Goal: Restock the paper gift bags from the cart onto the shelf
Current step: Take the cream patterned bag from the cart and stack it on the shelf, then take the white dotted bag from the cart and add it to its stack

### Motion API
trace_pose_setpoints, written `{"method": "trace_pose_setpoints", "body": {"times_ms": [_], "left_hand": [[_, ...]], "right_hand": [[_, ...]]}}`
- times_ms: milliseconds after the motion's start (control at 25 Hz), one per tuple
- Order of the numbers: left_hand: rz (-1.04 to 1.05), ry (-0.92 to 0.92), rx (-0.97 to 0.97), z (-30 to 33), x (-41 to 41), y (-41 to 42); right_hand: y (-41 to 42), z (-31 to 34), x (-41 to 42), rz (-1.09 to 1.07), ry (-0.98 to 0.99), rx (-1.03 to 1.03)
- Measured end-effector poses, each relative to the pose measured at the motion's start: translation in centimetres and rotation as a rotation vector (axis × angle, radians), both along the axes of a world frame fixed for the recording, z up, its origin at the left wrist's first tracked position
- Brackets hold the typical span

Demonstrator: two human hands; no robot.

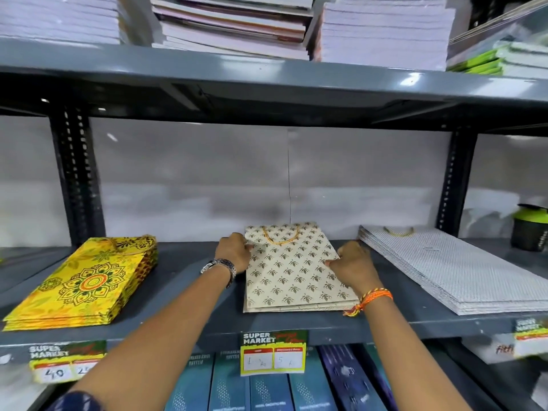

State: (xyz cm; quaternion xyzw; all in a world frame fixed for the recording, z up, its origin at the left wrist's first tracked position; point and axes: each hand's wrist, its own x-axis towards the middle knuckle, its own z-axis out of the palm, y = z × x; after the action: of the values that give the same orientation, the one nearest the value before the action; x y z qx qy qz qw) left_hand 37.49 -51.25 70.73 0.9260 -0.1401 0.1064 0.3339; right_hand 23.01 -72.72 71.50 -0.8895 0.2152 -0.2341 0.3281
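A small stack of cream paper gift bags (293,271) with a brown leaf print and an orange cord handle lies flat on the grey shelf (189,295), in the middle. My left hand (234,252) grips the stack's far left edge. On the right edge, my right hand (351,266) closes its fingers over the top bag. A stack of yellow mandala gift bags (86,284) lies to the left. Further right lies a taller stack of white dotted gift bags (450,271). The cart is out of view.
Stacks of notebooks (234,25) fill the shelf above. Blue boxes (267,384) stand on the shelf below, behind price tags (272,353). A dark bottle with a green lid (530,229) stands at the far right. Black slotted uprights (78,179) frame the bay.
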Motion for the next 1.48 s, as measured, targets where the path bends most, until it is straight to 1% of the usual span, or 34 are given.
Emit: {"method": "trace_pose_setpoints", "body": {"times_ms": [200,280,360,480,600,720,840,960,1040,1160,1200,1320,1360,1480], "left_hand": [[-0.039,-0.01,-0.021,0.7,-1.2,0.8],[-0.06,-0.074,-0.059,1.7,-2.4,2.1],[-0.103,-0.158,-0.107,2.8,-4.2,4.3],[-0.135,-0.283,-0.19,4.5,-8.1,9.1],[-0.086,-0.403,-0.316,4.9,-12.3,16.7],[0.061,-0.452,-0.32,3.4,-17.2,25.3],[0.23,-0.426,-0.318,0.3,-21.5,32.5],[0.452,-0.348,-0.34,-5.3,-26.6,39.3],[0.641,-0.267,-0.363,-11.2,-30.5,44.2],[0.871,-0.001,-0.488,-21.1,-35.6,49.8],[0.937,0.097,-0.583,-24.7,-37.2,51.2],[1.171,0.365,-1.048,-35.2,-41.9,54.2],[1.272,0.431,-1.161,-38.7,-43.1,54.6],[1.446,0.606,-1.285,-48.2,-45.9,55.1]], "right_hand": [[1.0,1.1,-1.2,-0.005,0.07,-0.039],[2.3,2.3,-2.0,-0.017,0.061,-0.15],[4.7,3.4,-2.6,-0.014,-0.025,-0.293],[10.3,4.7,-3.3,0.158,-0.28,-0.337],[18.1,4.7,-3.6,0.383,-0.466,-0.346],[27.1,3.4,-3.8,0.632,-0.59,-0.288],[35.3,0.4,-4.0,0.862,-0.676,-0.221],[43.4,-4.5,-4.9,1.137,-0.625,-0.177],[48.9,-9.0,-5.7,1.33,-0.546,-0.195],[55.4,-16.7,-6.5,1.559,-0.386,-0.299],[57.3,-19.7,-6.6,1.627,-0.33,-0.338],[62.3,-29.8,-7.3,1.828,-0.123,-0.457],[63.6,-33.3,-7.3,1.877,-0.044,-0.503],[66.2,-42.4,-7.2,1.976,0.204,-0.686]]}}
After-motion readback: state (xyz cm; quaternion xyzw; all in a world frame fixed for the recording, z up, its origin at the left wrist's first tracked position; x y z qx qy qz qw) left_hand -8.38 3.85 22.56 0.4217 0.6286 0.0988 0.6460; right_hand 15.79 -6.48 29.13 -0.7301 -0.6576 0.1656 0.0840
